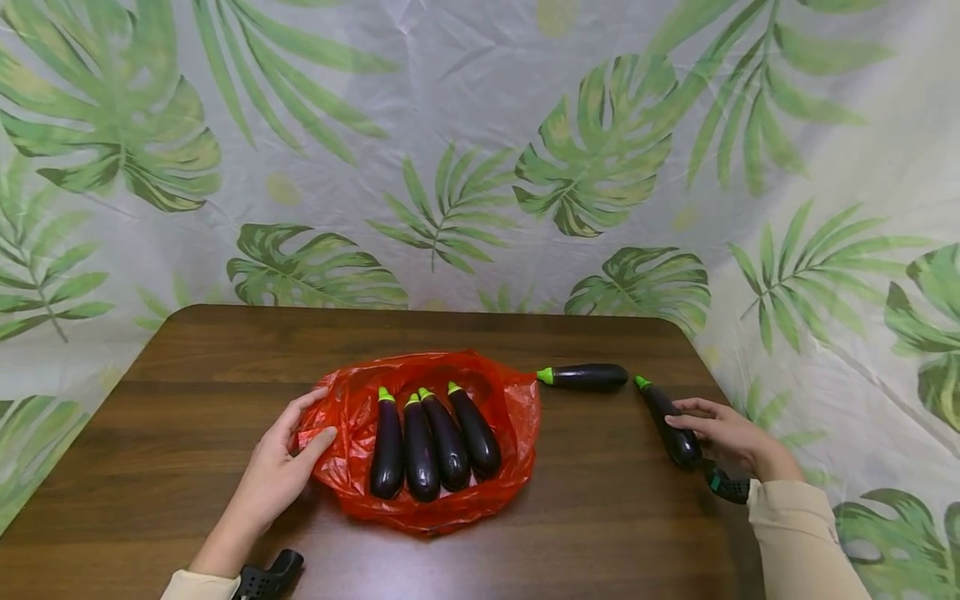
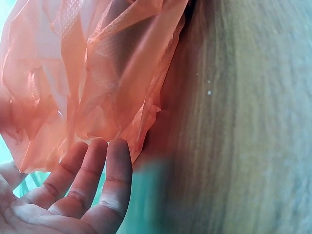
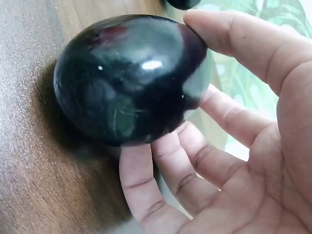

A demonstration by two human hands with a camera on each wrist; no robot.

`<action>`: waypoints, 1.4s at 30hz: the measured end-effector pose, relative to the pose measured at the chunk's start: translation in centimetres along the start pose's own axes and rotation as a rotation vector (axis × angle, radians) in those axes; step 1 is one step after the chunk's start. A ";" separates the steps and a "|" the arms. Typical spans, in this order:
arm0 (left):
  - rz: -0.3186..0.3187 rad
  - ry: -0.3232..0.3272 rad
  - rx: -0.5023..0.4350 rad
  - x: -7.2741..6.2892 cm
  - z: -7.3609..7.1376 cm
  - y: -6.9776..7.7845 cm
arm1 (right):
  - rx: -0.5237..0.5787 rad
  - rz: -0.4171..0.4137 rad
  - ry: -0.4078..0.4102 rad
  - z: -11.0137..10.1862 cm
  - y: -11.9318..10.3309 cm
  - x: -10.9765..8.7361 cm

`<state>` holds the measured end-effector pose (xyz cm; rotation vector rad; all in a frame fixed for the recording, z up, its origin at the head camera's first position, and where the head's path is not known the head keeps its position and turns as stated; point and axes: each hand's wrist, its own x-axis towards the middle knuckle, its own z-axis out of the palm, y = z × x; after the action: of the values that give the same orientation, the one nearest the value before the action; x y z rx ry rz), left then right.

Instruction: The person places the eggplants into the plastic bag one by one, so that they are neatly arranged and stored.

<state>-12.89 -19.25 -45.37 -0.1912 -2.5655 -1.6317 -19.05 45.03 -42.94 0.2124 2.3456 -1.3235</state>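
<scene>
A red plastic bag (image 1: pixel 517 450) lies spread open on the table, with several dark eggplants (image 1: pixel 422 458) side by side in it, green stem ends pointing away. My left hand (image 1: pixel 281 467) holds the bag's left edge between thumb and fingers; in the left wrist view its fingertips touch the thin plastic (image 2: pixel 97 87). At the table's right side my right hand (image 1: pixel 731 433) grips another eggplant (image 1: pixel 663 421), whose rounded dark end (image 3: pixel 131 83) fills much of the right wrist view, thumb on one side and fingers on the other. One more eggplant (image 1: pixel 588 377) lies between bag and right hand.
The brown wooden table (image 1: pixel 600 533) has its far edge against a hanging cloth (image 1: pixel 465 108) printed with green leaves. More of that cloth hangs beyond the right edge. Black wrist devices (image 1: pixel 270 575) sit on both wrists.
</scene>
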 end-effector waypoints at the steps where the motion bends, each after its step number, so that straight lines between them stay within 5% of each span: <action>1: -0.002 -0.001 0.000 0.0 0.0 0.0 | 0.008 0.007 0.002 0.1 0.0 0.0; 16: 0.002 0.010 0.024 -0.2 -0.2 0.3 | 0.081 0.022 -0.013 0.2 0.6 0.3; 31: -0.004 0.013 0.030 -0.2 -0.2 0.2 | -0.079 -0.018 0.075 1.5 -0.5 -0.8; 42: 0.002 0.007 0.014 -0.1 0.2 0.1 | -0.057 -0.026 0.119 2.3 -0.5 -1.3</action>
<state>-12.82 -19.08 -45.37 -0.1871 -2.5697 -1.6107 -17.40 42.90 -42.99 0.2501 2.4898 -1.2863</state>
